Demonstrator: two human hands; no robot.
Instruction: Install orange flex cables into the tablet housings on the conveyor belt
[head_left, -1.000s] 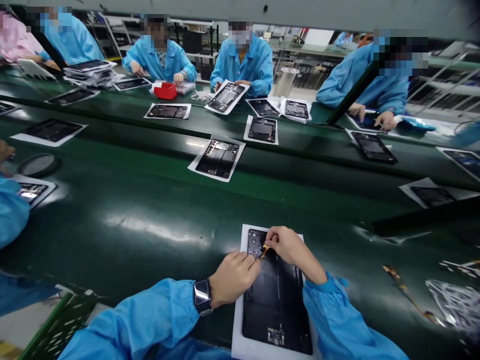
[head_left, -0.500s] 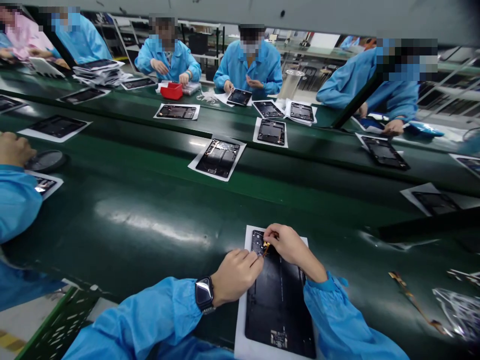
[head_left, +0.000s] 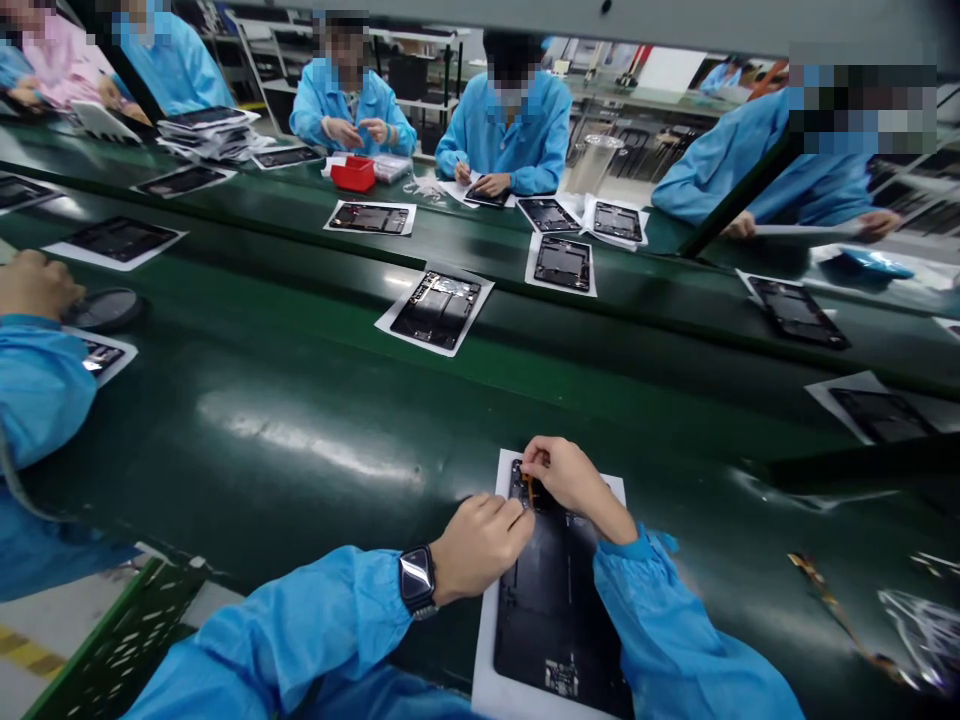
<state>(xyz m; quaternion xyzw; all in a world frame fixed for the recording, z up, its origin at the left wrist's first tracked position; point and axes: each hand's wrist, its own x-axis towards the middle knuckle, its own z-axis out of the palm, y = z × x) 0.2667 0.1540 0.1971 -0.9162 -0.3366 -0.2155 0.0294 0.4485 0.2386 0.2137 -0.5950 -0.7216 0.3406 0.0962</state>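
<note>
A black tablet housing [head_left: 551, 610] lies on a white sheet [head_left: 486, 640] right in front of me. Over its upper end, a small orange flex cable [head_left: 528, 488] stands between my two hands. My right hand [head_left: 566, 478] pinches the cable's upper part between thumb and fingertips. My left hand [head_left: 480, 545], below a black wristwatch [head_left: 417, 580], has its fingers curled together by the cable's lower end. Its fingertips are partly hidden, and I cannot make out what they hold.
Another flex cable [head_left: 840, 615] and a clear plastic bag [head_left: 919, 630] lie to my right. Further tablet housings [head_left: 439, 312] on white sheets are spread along the green bench [head_left: 270, 400]. At left a co-worker's hand [head_left: 34, 285] rests near a round dark dish [head_left: 109, 308]; more co-workers sit opposite.
My right hand has shifted slightly up and left with the cable, which now stands more upright. The view has turned a little. Across the bench, a co-worker at right now holds up a white sheet.
</note>
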